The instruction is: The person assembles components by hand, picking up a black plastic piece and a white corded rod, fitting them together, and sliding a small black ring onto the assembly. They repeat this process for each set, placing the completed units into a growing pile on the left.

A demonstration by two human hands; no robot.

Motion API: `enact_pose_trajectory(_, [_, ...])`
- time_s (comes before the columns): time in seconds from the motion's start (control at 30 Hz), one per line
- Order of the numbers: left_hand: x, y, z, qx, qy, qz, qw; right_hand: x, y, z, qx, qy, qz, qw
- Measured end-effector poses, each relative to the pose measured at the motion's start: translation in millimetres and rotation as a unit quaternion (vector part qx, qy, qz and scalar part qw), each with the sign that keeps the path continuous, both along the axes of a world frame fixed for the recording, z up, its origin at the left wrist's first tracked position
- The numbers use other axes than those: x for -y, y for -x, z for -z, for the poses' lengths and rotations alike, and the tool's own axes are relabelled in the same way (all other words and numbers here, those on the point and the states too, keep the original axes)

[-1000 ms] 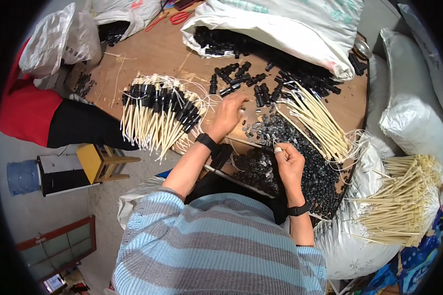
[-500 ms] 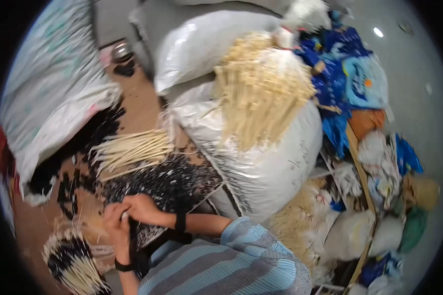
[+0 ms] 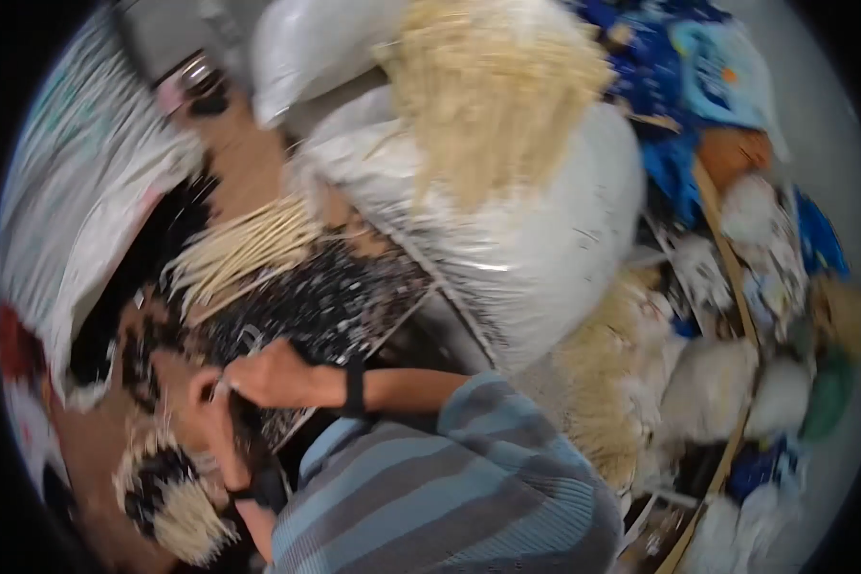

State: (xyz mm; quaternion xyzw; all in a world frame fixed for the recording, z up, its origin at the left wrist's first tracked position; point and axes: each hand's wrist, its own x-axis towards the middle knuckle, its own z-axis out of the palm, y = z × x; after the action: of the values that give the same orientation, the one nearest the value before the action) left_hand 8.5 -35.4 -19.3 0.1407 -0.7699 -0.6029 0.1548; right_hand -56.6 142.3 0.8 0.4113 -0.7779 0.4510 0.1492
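My left hand (image 3: 212, 402) and my right hand (image 3: 275, 374) meet over the near part of the work surface, fingers pinched close together. Whatever sits between their fingertips is small, blurred and mostly covered. Just beyond them spreads a heap of small black pieces with white flecks (image 3: 354, 292). Past that heap lies a loose row of thin pale sticks (image 3: 244, 251). To the near left, below my left wrist, is a round bundle of pale sticks (image 3: 189, 521) with black pieces at its far end. Each wrist has a dark band.
A big white sack (image 3: 545, 258) bulges at centre right, carrying a large stack of pale sticks (image 3: 493, 96). Another woven sack (image 3: 77, 191) leans at the left, black pieces beneath its edge. Blue plastic packaging (image 3: 660, 163) and several bags (image 3: 703, 392) crowd the right beside a wooden strip (image 3: 737, 440).
My view has tilted and turned, so the sacks and sticks sit higher in the picture. Both hands stay together, and the fingers have shifted slightly against each other.
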Motion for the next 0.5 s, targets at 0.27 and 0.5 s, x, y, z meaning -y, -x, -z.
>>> enact_pose_trajectory(0.27, [-54, 23, -41, -0.096, 0.274, -0.044, 0.956, -38, 22, -13, 0.148, -0.111, 0.031, 0.982])
enact_pose_trajectory(0.5, [-30, 11, -49, 0.049, 0.247, 0.115, 0.961, -40, 33, -24, 0.321, -0.057, -0.104, 0.940])
